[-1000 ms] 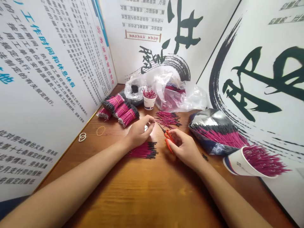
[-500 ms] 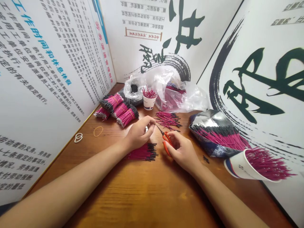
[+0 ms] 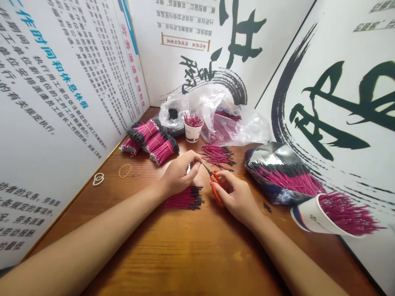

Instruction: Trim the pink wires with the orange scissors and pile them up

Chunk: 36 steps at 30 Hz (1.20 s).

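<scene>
My left hand (image 3: 182,170) is closed in a pinch, thumb against forefinger. It holds what looks like a thin pink wire, mostly hidden by the fingers. Wrapped in my right hand (image 3: 236,191) are small scissors (image 3: 215,179) with orange handles. Their dark, narrow tips reach the left fingertips; whether the blades are apart is too small to tell. Below my left hand a row of pink wires (image 3: 183,198) with black ends lies on the wooden table (image 3: 173,250). Just beyond both hands is a looser pile of pink wires (image 3: 217,156).
Banded wire bundles (image 3: 154,142) lie back left, near rubber bands (image 3: 125,170). A paper cup (image 3: 193,132) of wires and clear plastic bags (image 3: 234,127) stand behind. At right are an open wire bag (image 3: 284,176), a tilted cup (image 3: 321,216) and black bits (image 3: 267,207). Printed panels surround the table.
The view has shifted slightly, so things at the left sit a little further left. Both hands keep nearly the same pose, with the scissors' tips still at the left fingertips.
</scene>
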Each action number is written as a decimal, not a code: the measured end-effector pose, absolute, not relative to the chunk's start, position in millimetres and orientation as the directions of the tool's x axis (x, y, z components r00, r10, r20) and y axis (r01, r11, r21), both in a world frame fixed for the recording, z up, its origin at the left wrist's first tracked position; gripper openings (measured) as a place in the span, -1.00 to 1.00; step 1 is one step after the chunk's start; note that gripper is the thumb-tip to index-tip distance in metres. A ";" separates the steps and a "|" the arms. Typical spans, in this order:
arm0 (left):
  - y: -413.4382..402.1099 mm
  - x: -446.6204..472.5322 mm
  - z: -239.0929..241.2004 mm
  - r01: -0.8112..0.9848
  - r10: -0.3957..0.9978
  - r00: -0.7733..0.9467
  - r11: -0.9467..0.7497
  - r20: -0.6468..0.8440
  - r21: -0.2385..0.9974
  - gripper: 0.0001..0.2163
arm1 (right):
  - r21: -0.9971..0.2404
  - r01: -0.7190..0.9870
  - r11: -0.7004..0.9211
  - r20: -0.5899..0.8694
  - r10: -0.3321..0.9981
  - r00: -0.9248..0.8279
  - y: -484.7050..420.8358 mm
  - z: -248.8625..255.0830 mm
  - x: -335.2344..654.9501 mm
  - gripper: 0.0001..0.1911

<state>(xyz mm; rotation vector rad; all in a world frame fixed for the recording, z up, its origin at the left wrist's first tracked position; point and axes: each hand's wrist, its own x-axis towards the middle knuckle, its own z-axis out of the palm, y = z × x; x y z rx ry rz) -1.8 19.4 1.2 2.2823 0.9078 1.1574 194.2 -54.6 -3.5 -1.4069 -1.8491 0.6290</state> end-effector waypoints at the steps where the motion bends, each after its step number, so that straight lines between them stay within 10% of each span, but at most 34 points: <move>1: 19.5 -1.9 1.1 0.360 0.713 0.443 -0.697 0.544 0.620 -0.91 | -0.734 0.616 0.285 0.247 0.958 -0.149 -54.6 -2.9 194.2 -0.85; 36: 15.4 -2.4 0.8 0.368 0.656 0.452 -0.755 0.605 0.543 -0.98 | -0.816 0.539 0.209 0.158 0.978 -0.140 -56.8 5.7 201.2 -0.83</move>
